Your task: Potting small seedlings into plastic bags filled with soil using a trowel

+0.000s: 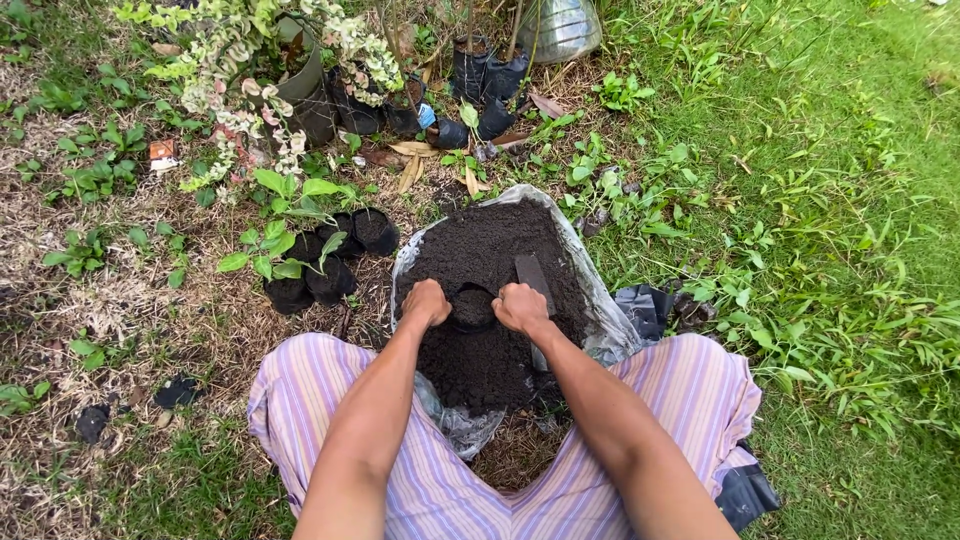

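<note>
Down in the soil heap (490, 240) sits a small black grow bag (473, 307), clasped by the left hand (427, 302) at nine o'clock and the right hand (520, 305) at three, both curled shut around its rim, seemingly keeping it upright and open; a dark trowel (531, 272) lies at one o'clock.

A single head-worn camera looked steeply down from above the seated person, facing forward over the striped lap (440, 480) to the soil-filled plastic sack (600, 330) on the ground. It sat at arm's length from the soil, with grass on the right and potted plants (300, 90) along the top edge.
</note>
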